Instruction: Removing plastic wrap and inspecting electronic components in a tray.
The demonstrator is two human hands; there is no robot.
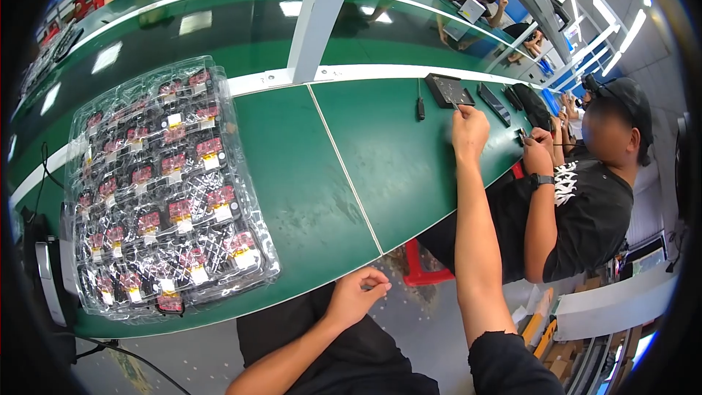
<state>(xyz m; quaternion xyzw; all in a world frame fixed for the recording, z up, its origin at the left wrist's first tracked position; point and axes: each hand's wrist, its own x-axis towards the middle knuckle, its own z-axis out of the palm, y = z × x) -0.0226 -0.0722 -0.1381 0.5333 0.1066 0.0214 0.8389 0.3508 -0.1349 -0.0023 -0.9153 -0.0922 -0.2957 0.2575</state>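
My right hand is stretched far out over the table, fingers pinched at the near edge of a shallow black tray. Small bits lie in the tray. A thin, dark sliver shows at the fingertips, too small to name. Just left of the tray lies a screwdriver with a black handle. My left hand hovers above my lap, by the table's front edge. Its fingers are curled with thumb and forefinger close together; whatever they may hold is hidden.
Stacked clear plastic trays of small red-and-black parts cover the table's left side. A grey post rises at the back. A dark flat bar lies right of the black tray. A co-worker sits close on the right, holding something small.
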